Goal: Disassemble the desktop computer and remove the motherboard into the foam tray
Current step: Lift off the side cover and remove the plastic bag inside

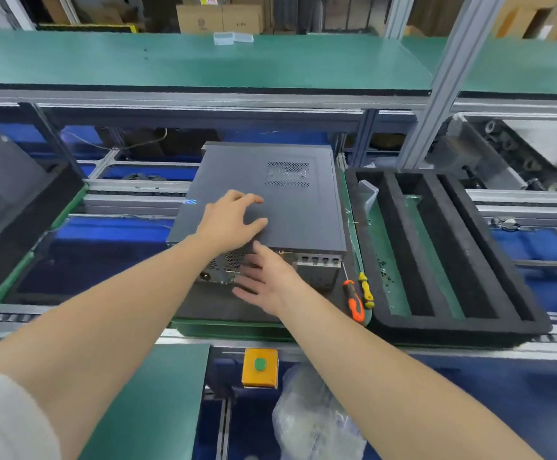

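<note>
Grey computer case (303, 210): left hand (227, 224) flat on top, right hand (267, 280) at near edge, fingers (250, 198) apart.

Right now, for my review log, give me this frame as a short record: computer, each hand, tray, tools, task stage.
computer: desktop computer lies flat, top cover on, inside hidden
left hand: left hand rests on the cover, fingers spread
right hand: right hand open, fingers at the computer's rear face
tray: foam tray right of the computer, no motherboard in it
tools: orange screwdriver and yellow screwdriver lie between computer and tray
stage: cover not yet removed
</note>
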`<act>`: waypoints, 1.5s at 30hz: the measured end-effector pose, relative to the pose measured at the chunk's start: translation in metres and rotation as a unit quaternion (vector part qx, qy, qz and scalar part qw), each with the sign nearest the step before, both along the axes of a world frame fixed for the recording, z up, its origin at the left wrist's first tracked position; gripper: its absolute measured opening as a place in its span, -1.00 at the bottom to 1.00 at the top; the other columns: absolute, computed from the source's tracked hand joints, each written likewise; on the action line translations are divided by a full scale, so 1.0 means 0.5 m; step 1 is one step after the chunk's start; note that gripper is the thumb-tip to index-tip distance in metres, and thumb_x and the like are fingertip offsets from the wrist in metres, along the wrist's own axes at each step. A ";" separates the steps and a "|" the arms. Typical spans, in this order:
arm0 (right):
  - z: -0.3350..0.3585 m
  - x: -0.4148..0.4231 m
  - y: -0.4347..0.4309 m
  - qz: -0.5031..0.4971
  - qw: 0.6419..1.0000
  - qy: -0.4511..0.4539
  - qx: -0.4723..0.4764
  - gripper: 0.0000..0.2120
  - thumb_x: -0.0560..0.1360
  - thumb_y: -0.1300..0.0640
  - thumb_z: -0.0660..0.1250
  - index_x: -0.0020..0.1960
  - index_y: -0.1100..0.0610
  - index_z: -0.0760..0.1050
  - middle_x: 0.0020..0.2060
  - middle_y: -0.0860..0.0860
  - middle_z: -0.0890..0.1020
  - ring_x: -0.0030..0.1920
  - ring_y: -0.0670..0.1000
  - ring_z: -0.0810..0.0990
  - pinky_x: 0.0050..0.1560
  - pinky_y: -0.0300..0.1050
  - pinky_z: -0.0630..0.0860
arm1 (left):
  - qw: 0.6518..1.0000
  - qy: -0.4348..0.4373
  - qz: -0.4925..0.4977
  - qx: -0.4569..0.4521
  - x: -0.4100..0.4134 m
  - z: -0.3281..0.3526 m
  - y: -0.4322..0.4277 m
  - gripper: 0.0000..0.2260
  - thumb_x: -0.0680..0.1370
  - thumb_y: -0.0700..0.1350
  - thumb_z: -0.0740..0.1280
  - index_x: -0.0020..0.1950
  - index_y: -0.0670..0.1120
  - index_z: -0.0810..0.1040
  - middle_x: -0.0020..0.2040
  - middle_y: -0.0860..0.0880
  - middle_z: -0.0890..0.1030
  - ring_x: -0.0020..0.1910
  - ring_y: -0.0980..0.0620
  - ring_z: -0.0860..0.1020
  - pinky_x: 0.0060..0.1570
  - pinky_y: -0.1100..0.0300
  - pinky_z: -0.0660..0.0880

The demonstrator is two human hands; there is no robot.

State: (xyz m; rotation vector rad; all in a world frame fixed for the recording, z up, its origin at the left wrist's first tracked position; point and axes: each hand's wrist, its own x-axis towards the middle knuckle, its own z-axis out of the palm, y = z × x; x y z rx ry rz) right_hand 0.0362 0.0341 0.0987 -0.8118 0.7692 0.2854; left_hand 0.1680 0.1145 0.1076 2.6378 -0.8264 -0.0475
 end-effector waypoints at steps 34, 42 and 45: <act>0.012 0.089 0.112 -0.358 0.933 0.005 0.034 -0.62 0.54 0.22 0.52 0.27 0.02 0.48 0.18 0.15 0.63 0.15 0.25 0.64 0.11 0.30 0.65 | 0.988 0.027 -0.024 0.151 0.037 -0.063 -0.013 -0.40 0.57 0.42 -0.07 0.60 0.41 -0.13 0.69 -0.01 -0.17 0.65 -0.21 -0.20 0.48 -0.40 -0.24; -0.001 0.071 0.116 -0.347 0.937 -0.010 0.023 -0.64 0.55 0.25 0.49 0.15 -0.04 0.38 -0.06 0.09 0.63 0.01 0.25 0.69 0.08 0.29 0.67 | 0.987 0.016 -0.030 0.156 0.021 -0.063 -0.002 -0.39 0.57 0.43 -0.10 0.60 0.40 -0.16 0.69 -0.02 -0.19 0.65 -0.21 -0.20 0.49 -0.40 -0.22; 0.005 0.067 0.109 -0.327 0.945 -0.018 0.017 -0.69 0.58 0.23 0.47 0.26 0.09 0.47 0.10 0.18 0.66 0.12 0.28 0.68 0.12 0.32 0.65 | 0.985 0.021 -0.036 0.168 0.021 -0.054 0.001 -0.39 0.59 0.43 -0.09 0.61 0.38 -0.17 0.69 -0.02 -0.19 0.65 -0.21 -0.20 0.51 -0.40 -0.20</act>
